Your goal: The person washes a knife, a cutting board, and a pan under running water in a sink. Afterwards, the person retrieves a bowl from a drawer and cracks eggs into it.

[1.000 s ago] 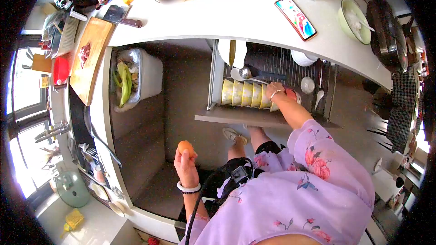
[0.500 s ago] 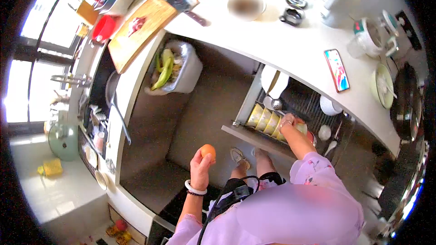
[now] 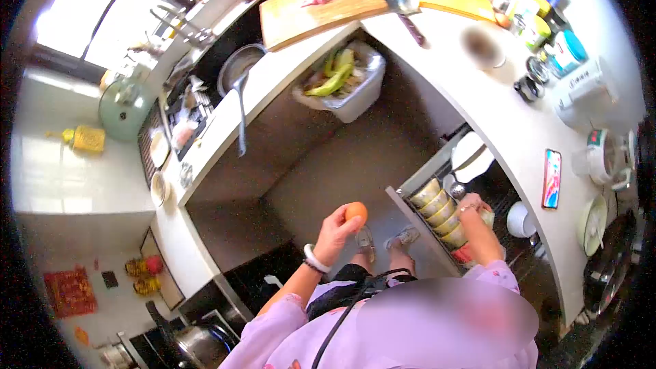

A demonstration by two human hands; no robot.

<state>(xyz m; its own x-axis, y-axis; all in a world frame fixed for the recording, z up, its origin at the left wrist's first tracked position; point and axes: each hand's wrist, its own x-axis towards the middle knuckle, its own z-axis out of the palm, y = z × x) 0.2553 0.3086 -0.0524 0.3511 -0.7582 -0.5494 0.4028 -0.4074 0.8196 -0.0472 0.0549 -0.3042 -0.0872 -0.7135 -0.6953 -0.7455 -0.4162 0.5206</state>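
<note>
My left hand (image 3: 333, 234) is closed around a brown egg (image 3: 356, 212), held up above the floor in front of my body. My right hand (image 3: 473, 208) reaches down into an open drawer (image 3: 421, 224), its fingers bent at a pale, rounded thing (image 3: 488, 218) that the hand partly covers. Just left of those fingers stands a row of yellow-patterned bowls (image 3: 438, 213), tipped on their sides. White plates (image 3: 471, 157) and a metal ladle (image 3: 457, 189) lie farther back in the drawer. A white bowl (image 3: 521, 220) is to the right of my right hand.
The white counter (image 3: 456, 72) curves around the drawer, with a phone (image 3: 552, 179) near its edge. On the left are a cutting board (image 3: 324, 10) with raw meat and a pan (image 3: 239, 68) whose handle overhangs the edge. A waste bin (image 3: 355, 99) stands below.
The view has swung left, so the counter and drawer appear farther right. My left hand still holds the egg, and my right hand stays in the drawer by the bowls.
</note>
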